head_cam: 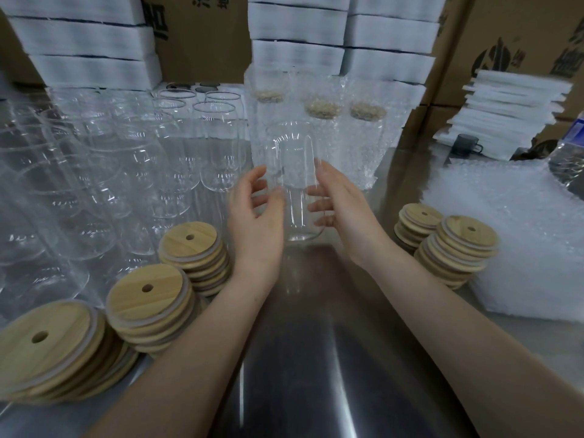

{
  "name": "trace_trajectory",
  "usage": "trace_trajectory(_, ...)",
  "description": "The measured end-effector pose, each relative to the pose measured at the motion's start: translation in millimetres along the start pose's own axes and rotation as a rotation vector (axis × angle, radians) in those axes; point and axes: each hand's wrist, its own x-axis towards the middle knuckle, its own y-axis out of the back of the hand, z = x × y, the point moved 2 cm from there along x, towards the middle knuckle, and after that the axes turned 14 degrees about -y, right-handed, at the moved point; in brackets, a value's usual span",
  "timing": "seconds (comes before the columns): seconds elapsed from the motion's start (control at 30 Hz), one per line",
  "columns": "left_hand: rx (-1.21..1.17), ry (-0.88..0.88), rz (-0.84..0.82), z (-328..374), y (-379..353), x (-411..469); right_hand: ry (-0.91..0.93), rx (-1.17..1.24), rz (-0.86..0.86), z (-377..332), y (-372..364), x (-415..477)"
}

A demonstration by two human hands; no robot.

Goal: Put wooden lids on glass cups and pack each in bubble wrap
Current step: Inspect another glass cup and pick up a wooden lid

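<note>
A clear glass cup (295, 184) without a lid stands upright at the table's centre; whether it touches the metal tabletop I cannot tell. My right hand (341, 210) holds its right side, thumb up along the glass and fingers curled round it. My left hand (256, 216) is spread open at the cup's left side, fingertips near or just touching it. Stacks of round wooden lids with straw holes sit to the left (148, 298) and to the right (464, 241). A pile of bubble wrap bags (505, 254) lies on the right.
Many bare glass cups (126, 153) crowd the left side of the table. Three lidded cups in bubble wrap (322, 121) stand behind the held cup. White foam packs (300, 55) and cardboard boxes (521, 33) line the back. A dark mug (467, 145) sits far right.
</note>
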Motion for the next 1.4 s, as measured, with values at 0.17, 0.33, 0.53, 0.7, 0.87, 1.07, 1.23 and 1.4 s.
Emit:
trace_trajectory(0.17, -0.152, 0.123, -0.064, 2.6, -3.4, -2.8, 0.111, 0.132, -0.049, -6.1, 7.1, -5.8)
trace_trajectory(0.33, -0.302, 0.168, -0.106, 1.4, -2.7, -3.8, 0.132, 0.263, -0.192, -7.2, 9.4, -6.8)
trace_trajectory(0.53, -0.451, 0.334, -0.053, 5.3, -4.1, -2.3, -0.183, 0.145, -0.299, -4.5, 4.3, -6.6)
trace_trajectory(0.7, -0.452, 0.364, -0.121, 7.5, -5.6, -2.0, -0.188, 0.251, -0.43, -2.2, 0.8, -6.3)
trace_trajectory(0.87, -0.316, 0.302, -0.036, 2.7, -2.8, -0.8, -0.033, 0.261, -0.176, 0.4, 1.6, -4.4)
trace_trajectory(1.07, -0.07, 0.005, -0.069, 6.9, -5.0, -3.9, 0.1, 0.101, -0.005, 0.1, -0.2, -7.7)
trace_trajectory(1.23, -0.127, 0.115, -0.029, 3.8, -2.3, 0.7, 0.101, 0.12, 0.01, -5.6, 4.2, -8.3)
trace_trajectory(1.4, -0.286, 0.238, -0.141, 3.7, -3.3, -1.0, 0.176, 0.167, -0.028, -10.0, 5.8, -9.0)
